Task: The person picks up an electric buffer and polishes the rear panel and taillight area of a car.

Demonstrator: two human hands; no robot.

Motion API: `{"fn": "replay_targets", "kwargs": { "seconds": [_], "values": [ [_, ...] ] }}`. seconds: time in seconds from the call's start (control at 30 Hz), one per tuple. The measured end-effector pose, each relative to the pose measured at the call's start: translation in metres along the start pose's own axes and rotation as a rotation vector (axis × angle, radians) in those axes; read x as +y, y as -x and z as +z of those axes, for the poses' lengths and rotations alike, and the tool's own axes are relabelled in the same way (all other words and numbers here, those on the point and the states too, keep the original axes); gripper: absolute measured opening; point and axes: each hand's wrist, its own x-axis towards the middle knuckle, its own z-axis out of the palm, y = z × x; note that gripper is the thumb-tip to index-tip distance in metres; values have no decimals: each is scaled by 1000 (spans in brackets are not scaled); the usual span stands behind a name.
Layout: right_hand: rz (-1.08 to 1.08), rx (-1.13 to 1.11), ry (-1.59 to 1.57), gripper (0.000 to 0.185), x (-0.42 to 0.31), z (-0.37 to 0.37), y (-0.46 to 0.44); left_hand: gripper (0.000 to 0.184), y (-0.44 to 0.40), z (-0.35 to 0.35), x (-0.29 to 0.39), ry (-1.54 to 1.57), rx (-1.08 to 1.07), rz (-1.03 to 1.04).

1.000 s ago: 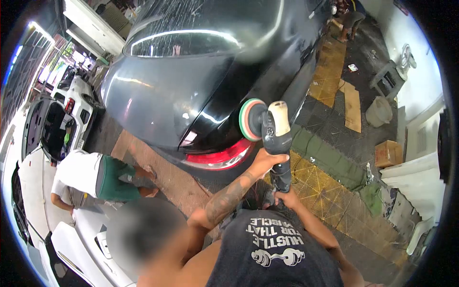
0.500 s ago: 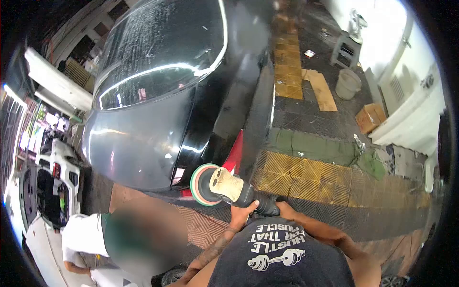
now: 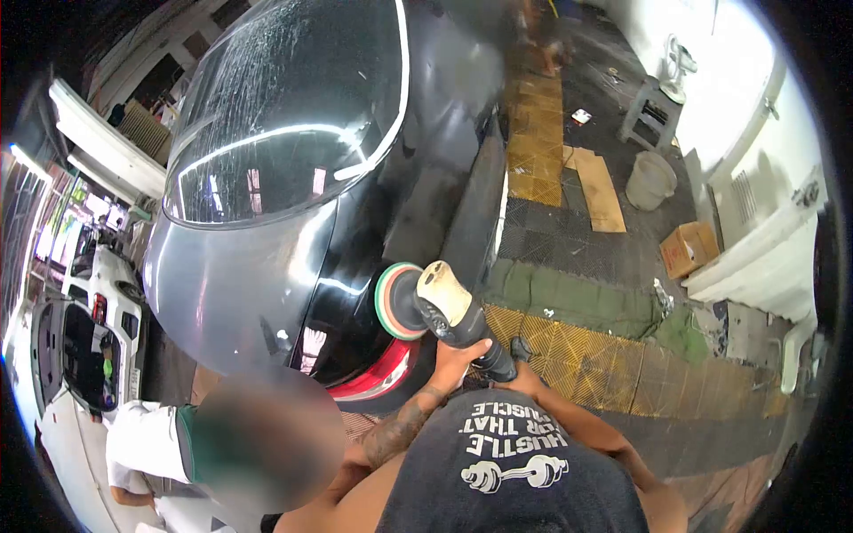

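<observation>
A car polisher (image 3: 447,298) with a pale cover and dark body is held in both of my hands in front of my dark shirt. Its round pad (image 3: 400,301), edged in green and orange, faces the rear corner of a dark car (image 3: 258,258), just above the red tail light (image 3: 378,373). Whether the pad touches the paint I cannot tell. My left hand (image 3: 459,359) wraps round the polisher's dark body. At its rear end, my right hand (image 3: 522,380) is closed round the handle, fingers partly hidden.
Close on my left stands a person in a white top (image 3: 147,444), head blurred. Behind them is a white car (image 3: 111,311) with its back raised. To the right lie green cloth (image 3: 577,298), cardboard (image 3: 595,191), a bucket (image 3: 651,180), a box (image 3: 689,249) and a grey stool (image 3: 651,115).
The polisher and both hands have moved up and slightly right in view. More of the red tail light shows below the pad. The view has shifted a little.
</observation>
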Motion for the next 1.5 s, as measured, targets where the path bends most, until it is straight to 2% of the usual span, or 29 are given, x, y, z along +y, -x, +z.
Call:
{"fn": "replay_targets", "kwargs": {
  "seconds": [0.03,0.07,0.13,0.17,0.27,0.37,0.53,0.67,0.77,0.93,1.0,1.03,1.07,1.13,1.17,1.2,1.27,1.3,1.43,1.5],
  "values": [
    [-120,102,-71,54,3,-5,-14,60,-17,10,2,23,1,21],
    [-126,88,-70,54,7,-18,-26,60,-36,17,7,17,-14,-16],
    [85,-142,-173,35,-33,-63,-46,59,-72,40,21,22,-23,-22],
    [99,-146,-234,22,-47,-78,-55,54,-94,48,24,25,-39,-33],
    [86,-171,-330,19,-86,-132,-88,44,-159,74,36,10,-81,13],
    [101,-160,-411,15,-95,-168,-132,38,-221,93,43,-29,-69,-18],
    [160,-195,-503,17,-108,-173,-155,35,-256,103,63,-48,-52,-95],
    [173,-228,-562,14,-94,-144,-137,37,-218,89,62,-100,-28,-52],
    [59,-229,-478,16,-86,-120,-118,42,-183,68,46,-75,-41,-8],
    [49,-261,-429,17,-74,-76,-79,50,-110,40,45,-76,-1,-9],
    [12,-261,-312,28,-64,-56,-68,55,-87,28,41,-67,-9,-34],
    [58,-249,-163,43,-60,-49,-64,57,-74,24,40,-70,-3,-8],
    [65,-237,-174,43,-54,-42,-56,60,-61,19,40,-74,2,16],
    [-150,-67,-146,53,-68,-34,-32,60,-38,3,25,-157,24,30],
    [-112,-171,-71,54,-33,-19,-43,58,-26,-5,18,-194,45,77],
    [-111,-160,-75,54,-32,-17,-40,56,-15,-14,10,-230,67,127],
    [-154,-287,35,52,-30,-15,-33,53,14,-24,4,-297,89,157],
    [-161,-322,179,45,-29,-17,-33,56,26,-35,-12,-248,79,147],
    [-115,-375,308,40,-33,-26,-35,72,54,-37,-21,-78,-23,213],
    [-261,-396,479,38,-33,-35,-45,73,52,-33,-15,-41,-24,195]
  ]
}}
